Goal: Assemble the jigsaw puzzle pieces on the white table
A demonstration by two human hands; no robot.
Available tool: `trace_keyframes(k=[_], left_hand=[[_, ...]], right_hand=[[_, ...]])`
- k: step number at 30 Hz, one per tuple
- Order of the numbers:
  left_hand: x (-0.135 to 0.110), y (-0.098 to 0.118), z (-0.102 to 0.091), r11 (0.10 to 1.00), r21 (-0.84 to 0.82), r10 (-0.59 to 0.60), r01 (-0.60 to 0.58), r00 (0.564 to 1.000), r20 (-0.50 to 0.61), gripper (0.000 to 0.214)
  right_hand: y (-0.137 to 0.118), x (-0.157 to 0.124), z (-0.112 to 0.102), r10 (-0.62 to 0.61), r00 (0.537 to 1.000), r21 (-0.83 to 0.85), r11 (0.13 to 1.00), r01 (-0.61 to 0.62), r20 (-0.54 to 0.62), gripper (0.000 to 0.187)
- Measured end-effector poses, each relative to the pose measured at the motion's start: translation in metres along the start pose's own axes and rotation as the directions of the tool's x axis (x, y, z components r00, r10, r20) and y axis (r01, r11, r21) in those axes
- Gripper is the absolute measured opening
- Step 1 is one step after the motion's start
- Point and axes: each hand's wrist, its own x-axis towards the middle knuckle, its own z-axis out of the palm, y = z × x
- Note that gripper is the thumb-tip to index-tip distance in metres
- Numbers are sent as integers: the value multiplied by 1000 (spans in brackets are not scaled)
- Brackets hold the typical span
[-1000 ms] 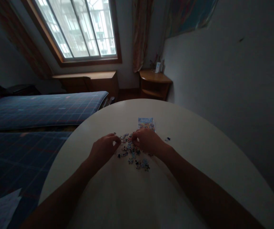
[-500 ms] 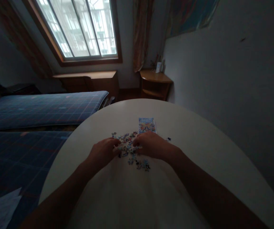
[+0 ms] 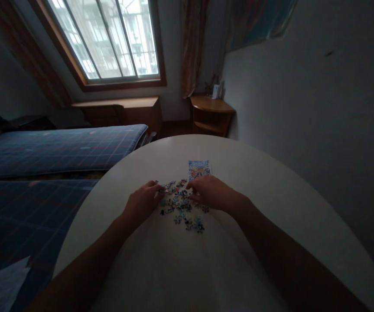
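Flanking knobbly jigsaw pieces (image 3: 180, 203) on a smooth, rounded table (image 3: 173, 151), left hand (image 3: 143, 199) and right hand (image 3: 211, 191) curl, grips unclear.

Between the forearms (image 3: 104, 242) the table (image 3: 180, 264) offers passage, with puzzle pieces (image 3: 180, 203) obstructing beyond.

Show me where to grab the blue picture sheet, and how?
Pinch the picture sheet by its far edge, probably coming from the far side. It seems to lie flat on the table, and that edge is in plain view. The right grip hides part of its near edge, and small puzzle pieces lie close on that side. It looks thin, so a light pinch should do.
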Motion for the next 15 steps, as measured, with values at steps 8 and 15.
trace_keyframes(k=[8, 15], left_hand=[[0, 5, -5, 999, 50, 12, -9, 999, -53, 28], [5, 3, -3, 991, 125, -29, 43, 993, -118, 28]], right_hand=[[-3, 8, 13, -10, 999, 11, 1000, 11, -53, 26], [-7, 9, 16, -10, 999, 1, 1000, 11, -51, 27]])
